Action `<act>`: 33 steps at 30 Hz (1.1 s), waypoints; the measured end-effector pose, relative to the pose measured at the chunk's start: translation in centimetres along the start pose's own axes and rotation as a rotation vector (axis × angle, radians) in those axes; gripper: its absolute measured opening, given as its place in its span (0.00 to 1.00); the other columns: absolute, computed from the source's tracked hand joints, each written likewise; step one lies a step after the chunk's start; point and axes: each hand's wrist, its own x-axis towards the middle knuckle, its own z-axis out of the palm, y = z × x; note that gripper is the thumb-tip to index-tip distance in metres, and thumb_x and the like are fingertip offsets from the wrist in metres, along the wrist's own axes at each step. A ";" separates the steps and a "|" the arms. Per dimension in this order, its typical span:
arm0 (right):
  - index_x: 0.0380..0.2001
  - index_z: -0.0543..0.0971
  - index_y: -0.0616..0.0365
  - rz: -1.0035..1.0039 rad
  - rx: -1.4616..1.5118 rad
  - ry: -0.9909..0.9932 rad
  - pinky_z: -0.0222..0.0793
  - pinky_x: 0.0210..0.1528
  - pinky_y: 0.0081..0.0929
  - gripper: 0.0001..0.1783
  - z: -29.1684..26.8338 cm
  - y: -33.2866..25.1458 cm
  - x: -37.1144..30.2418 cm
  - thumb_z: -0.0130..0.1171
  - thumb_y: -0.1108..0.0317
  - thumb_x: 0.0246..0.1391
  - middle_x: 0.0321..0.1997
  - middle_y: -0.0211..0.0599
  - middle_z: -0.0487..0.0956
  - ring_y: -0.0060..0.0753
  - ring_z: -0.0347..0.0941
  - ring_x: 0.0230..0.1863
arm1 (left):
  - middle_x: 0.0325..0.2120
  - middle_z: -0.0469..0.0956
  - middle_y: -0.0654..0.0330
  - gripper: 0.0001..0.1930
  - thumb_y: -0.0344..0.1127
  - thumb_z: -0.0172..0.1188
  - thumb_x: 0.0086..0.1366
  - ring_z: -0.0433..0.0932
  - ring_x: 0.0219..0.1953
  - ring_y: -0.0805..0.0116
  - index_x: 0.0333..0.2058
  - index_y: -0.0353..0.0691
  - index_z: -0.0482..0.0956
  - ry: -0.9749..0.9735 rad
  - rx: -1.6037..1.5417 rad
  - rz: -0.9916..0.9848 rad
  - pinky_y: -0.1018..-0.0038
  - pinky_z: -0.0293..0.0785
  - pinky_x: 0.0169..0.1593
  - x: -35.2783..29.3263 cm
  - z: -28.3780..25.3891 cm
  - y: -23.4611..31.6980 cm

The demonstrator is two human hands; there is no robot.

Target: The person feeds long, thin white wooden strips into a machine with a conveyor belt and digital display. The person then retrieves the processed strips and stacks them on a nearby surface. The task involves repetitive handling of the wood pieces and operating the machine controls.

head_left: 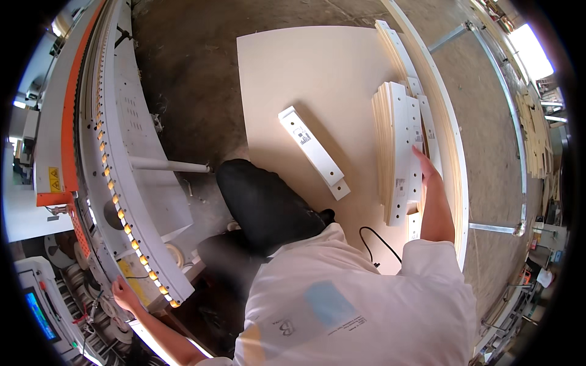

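Note:
At lower left, my left hand (126,297) is at the near end of the long machine (155,244), beside a yellow patch. Its fingers look apart and I see nothing in them. My right hand (427,166) is at the right edge of a stack of white-faced panels (397,146). One digit lies over a white panel (412,131) there, the others hidden past its edge. These narrow panels have drilled holes, labels and pale raw edges. Left of the stack, a labelled white panel (311,145) lies slanted on a large beige board, a second piece showing under its near end.
The beige board (305,67) spans the middle, with a black cable (366,235) at its near edge. A long pale strip (455,146) curves along its right side, and a metal frame (497,229) stands beyond. A control screen (41,314) is at lower left.

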 end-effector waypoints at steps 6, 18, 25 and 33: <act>0.75 0.70 0.53 -0.079 -0.146 0.111 0.64 0.74 0.43 0.47 1.7 0.0 2.4 0.64 0.34 0.64 0.75 0.38 0.74 0.39 0.70 0.74 | 0.30 0.77 0.47 0.25 0.52 0.55 0.78 0.76 0.34 0.39 0.28 0.36 0.75 -0.042 0.042 -0.049 0.47 0.67 0.37 0.3 0.0 -0.5; 0.75 0.68 0.59 -0.168 -0.194 -0.174 0.64 0.74 0.39 0.48 14.5 -5.9 5.9 0.62 0.34 0.66 0.75 0.42 0.74 0.38 0.70 0.74 | 0.33 0.80 0.46 0.22 0.52 0.56 0.77 0.78 0.37 0.38 0.31 0.37 0.78 -0.071 0.071 -0.064 0.47 0.70 0.38 0.1 0.4 -1.4; 0.74 0.70 0.60 -0.206 -0.367 -0.167 0.64 0.73 0.39 0.48 22.0 -9.9 6.0 0.61 0.33 0.66 0.75 0.42 0.74 0.40 0.71 0.74 | 0.32 0.79 0.46 0.23 0.50 0.58 0.76 0.78 0.36 0.39 0.29 0.35 0.76 -0.024 0.053 -0.046 0.48 0.70 0.38 -0.3 0.6 -1.6; 0.73 0.72 0.59 -0.160 -0.118 -0.250 0.60 0.75 0.38 0.49 21.2 -8.2 9.7 0.56 0.28 0.66 0.73 0.42 0.77 0.40 0.70 0.74 | 0.29 0.76 0.47 0.24 0.50 0.58 0.77 0.76 0.35 0.40 0.28 0.35 0.74 -0.033 0.034 -0.003 0.49 0.69 0.37 0.0 -0.1 -0.4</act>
